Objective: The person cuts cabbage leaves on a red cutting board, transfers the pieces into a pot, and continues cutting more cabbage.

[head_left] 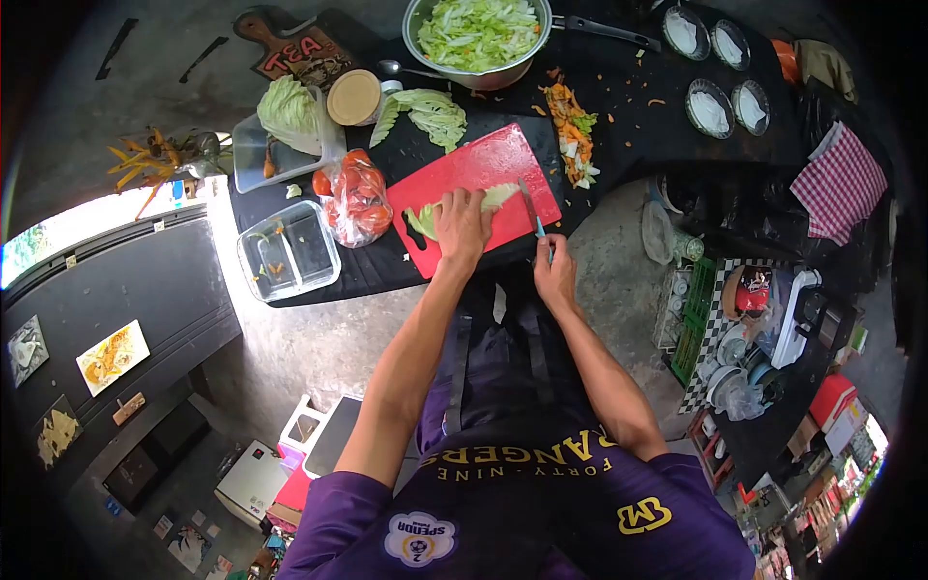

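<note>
My left hand [461,230] presses down on a pale green cabbage leaf [498,196] that lies on the red cutting board [454,174], its fingers curled over the leaf. In my right hand [555,271] is a small knife [530,208] with a light blue handle. Its blade points away from me over the board's right side, near the leaf's right end. Beyond the board rests another cabbage leaf [435,118]. Part of the leaf under my left fingers is hidden.
A pot [410,45] of chopped cabbage stands at the back. Left of the board are a bag of tomatoes [356,201], a glass container [290,253] and a cabbage head [290,111]. Vegetable scraps [570,126] lie to the right, with several small bowls [710,108] farther off.
</note>
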{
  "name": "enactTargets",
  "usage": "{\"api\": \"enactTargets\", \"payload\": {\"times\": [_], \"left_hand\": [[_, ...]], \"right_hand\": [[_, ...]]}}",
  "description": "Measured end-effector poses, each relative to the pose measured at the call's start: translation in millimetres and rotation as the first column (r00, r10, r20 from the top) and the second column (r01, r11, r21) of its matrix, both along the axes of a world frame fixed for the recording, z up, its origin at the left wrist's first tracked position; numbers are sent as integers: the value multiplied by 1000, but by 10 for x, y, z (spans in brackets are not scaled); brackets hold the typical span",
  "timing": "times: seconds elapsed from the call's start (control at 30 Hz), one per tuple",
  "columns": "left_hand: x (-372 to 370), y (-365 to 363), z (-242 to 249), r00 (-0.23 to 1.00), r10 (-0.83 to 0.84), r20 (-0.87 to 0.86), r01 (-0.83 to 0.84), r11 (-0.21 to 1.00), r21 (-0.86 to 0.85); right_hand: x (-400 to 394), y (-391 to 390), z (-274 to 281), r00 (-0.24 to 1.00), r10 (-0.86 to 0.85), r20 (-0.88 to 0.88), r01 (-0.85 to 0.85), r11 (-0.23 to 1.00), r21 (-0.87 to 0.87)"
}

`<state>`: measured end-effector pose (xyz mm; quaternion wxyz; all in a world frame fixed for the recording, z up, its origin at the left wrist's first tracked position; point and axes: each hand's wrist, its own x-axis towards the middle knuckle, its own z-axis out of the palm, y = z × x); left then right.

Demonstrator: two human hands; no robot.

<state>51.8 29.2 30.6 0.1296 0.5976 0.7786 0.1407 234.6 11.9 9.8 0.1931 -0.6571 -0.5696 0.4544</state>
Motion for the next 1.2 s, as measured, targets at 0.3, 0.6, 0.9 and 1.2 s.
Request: {"api": "enactTargets", "payload": {"times": [0.3,0.6,0.9,1.2], "left_hand": [[-68,32,-38,992,-97,76,93,994,54],[-330,76,51,852,-524,11,524,852,-16],[-343,54,-54,913,-395,99,366,902,228],[-265,36,-452,935,-274,226,161,894,417]], "right_hand": [[-146,131,144,979,201,-28,-184,940,287],[180,294,229,981,172,90,-183,974,133],[-193,-61,61,960,276,41,-276,917,288],[-291,-55,35,846,388,365,-464,874,145]]}}
